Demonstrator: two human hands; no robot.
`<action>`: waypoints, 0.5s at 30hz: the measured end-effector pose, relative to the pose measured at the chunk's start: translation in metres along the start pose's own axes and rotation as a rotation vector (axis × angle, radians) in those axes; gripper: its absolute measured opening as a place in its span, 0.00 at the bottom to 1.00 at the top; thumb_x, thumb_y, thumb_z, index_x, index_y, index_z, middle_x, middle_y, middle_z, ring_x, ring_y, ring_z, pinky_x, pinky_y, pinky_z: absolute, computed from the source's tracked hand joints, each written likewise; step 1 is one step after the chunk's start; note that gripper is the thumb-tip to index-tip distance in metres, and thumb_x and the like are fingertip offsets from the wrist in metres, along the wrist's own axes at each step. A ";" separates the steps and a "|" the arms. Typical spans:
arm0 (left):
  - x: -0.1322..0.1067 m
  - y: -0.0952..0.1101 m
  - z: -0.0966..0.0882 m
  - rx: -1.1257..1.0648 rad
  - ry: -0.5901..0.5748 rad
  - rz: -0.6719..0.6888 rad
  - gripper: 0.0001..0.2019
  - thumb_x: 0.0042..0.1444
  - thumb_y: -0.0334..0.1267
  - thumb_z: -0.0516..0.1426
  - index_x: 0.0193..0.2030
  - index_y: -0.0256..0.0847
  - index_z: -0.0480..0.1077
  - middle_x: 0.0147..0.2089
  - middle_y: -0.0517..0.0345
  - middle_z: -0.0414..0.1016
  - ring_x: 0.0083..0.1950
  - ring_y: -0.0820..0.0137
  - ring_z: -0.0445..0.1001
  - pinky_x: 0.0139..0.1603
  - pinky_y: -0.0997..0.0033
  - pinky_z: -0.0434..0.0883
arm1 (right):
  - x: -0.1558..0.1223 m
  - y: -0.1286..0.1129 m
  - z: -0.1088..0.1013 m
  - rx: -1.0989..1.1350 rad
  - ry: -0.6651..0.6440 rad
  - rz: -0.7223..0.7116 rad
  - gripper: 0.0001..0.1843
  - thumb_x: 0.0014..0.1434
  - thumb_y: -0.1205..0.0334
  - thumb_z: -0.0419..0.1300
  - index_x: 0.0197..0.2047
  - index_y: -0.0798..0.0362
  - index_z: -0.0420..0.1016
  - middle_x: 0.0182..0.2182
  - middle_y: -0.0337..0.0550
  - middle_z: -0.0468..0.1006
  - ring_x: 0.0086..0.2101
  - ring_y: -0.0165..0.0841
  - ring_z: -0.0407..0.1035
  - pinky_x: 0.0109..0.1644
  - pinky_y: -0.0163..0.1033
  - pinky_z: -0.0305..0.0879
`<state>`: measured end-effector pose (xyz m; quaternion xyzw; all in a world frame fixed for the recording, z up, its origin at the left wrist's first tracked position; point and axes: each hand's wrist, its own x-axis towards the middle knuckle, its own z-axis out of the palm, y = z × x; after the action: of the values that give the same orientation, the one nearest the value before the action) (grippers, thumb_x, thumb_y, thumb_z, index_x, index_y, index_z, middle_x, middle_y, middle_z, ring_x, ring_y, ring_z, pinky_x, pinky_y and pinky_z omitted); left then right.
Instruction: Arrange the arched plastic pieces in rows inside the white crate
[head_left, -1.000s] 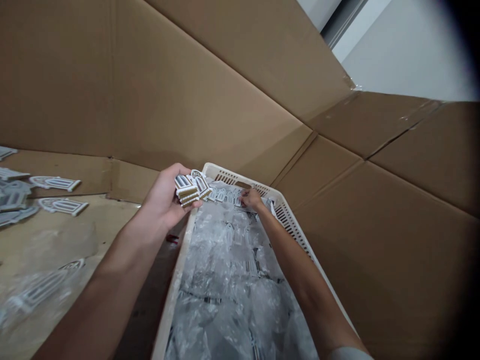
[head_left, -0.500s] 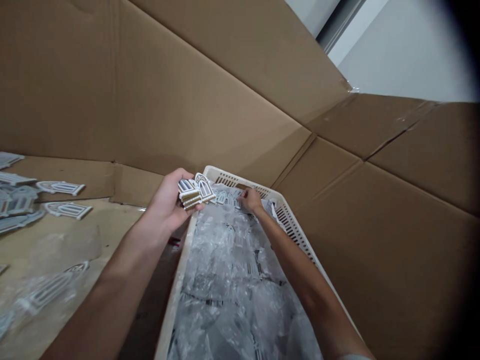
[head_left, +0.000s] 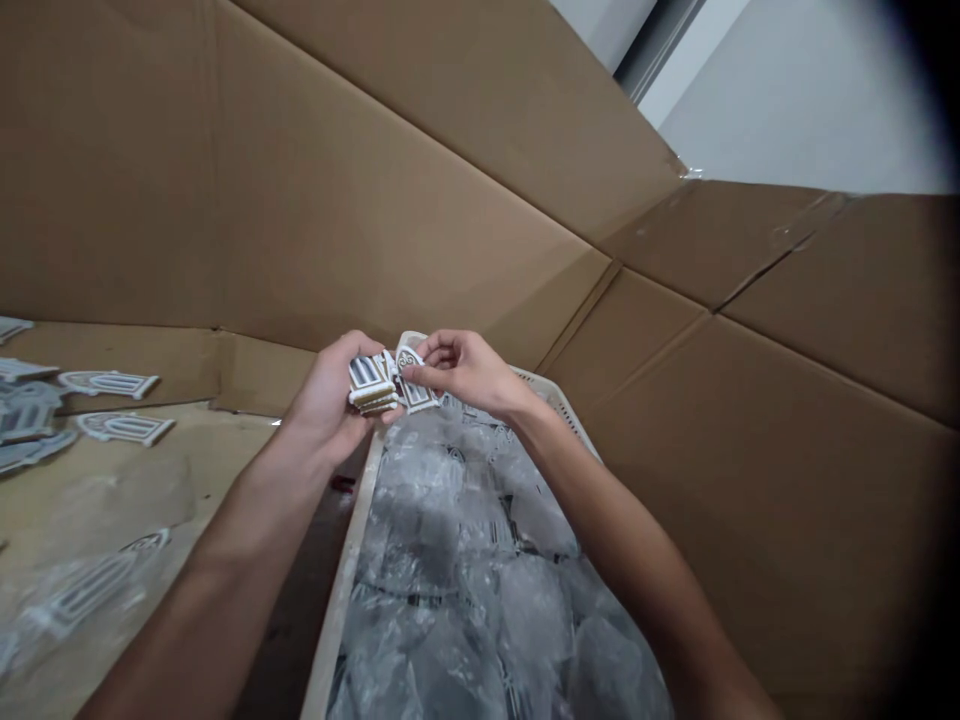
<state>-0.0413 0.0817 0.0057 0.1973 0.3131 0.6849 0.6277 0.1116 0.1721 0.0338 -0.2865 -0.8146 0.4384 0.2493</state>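
My left hand [head_left: 341, 392] is wrapped round a stack of small white arched window-shaped pieces [head_left: 370, 385] with brown edges. Just to its right, the thumb and fingers of my right hand [head_left: 469, 370] pinch one arched window piece [head_left: 412, 380] with scroll decoration at its top. That piece sits beside the stack; whether my left fingers still touch it is hard to see. Below both hands stands a long white plastic basket [head_left: 358, 525]. Clear plastic film [head_left: 427, 470] covers similar pieces laid in rows inside it.
Several more arched pieces [head_left: 124, 428] lie on the pale table [head_left: 191, 490] at left, one on clear plastic film [head_left: 97, 590]. Tall cardboard walls [head_left: 360, 190] enclose the back and right, close behind the basket's far end.
My right hand has come up and left from the basket's far end to the left hand, and now pinches the arched piece beside the stack. The view has shifted slightly.
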 end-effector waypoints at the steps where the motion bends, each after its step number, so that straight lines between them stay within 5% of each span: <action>1: -0.001 0.000 0.001 0.014 0.010 0.009 0.04 0.54 0.30 0.54 0.32 0.38 0.71 0.27 0.50 0.73 0.22 0.66 0.69 0.15 0.70 0.60 | -0.004 0.001 -0.004 -0.021 0.006 0.008 0.15 0.57 0.55 0.74 0.34 0.53 0.74 0.28 0.38 0.75 0.29 0.29 0.68 0.33 0.36 0.63; 6: -0.003 0.003 0.000 0.042 0.141 0.031 0.06 0.52 0.31 0.55 0.34 0.35 0.73 0.26 0.46 0.73 0.25 0.63 0.73 0.16 0.70 0.61 | -0.017 0.038 -0.045 -0.084 0.236 0.086 0.18 0.56 0.56 0.70 0.26 0.50 0.65 0.25 0.37 0.74 0.27 0.29 0.67 0.31 0.35 0.61; 9: -0.004 0.007 -0.003 0.023 0.166 0.037 0.07 0.50 0.31 0.56 0.35 0.35 0.73 0.26 0.45 0.74 0.27 0.62 0.75 0.17 0.70 0.62 | -0.021 0.082 -0.077 -0.270 0.418 0.291 0.20 0.53 0.55 0.70 0.22 0.49 0.64 0.21 0.36 0.71 0.25 0.29 0.63 0.29 0.35 0.57; 15: -0.007 0.010 0.000 0.028 0.155 0.015 0.06 0.52 0.30 0.55 0.36 0.35 0.72 0.26 0.49 0.73 0.25 0.64 0.73 0.17 0.71 0.60 | -0.028 0.160 -0.105 -0.336 0.451 0.486 0.32 0.52 0.40 0.71 0.20 0.46 0.54 0.15 0.29 0.56 0.20 0.26 0.51 0.23 0.35 0.49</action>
<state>-0.0475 0.0748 0.0132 0.1546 0.3688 0.6984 0.5935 0.2404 0.2858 -0.0562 -0.5980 -0.7080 0.2707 0.2605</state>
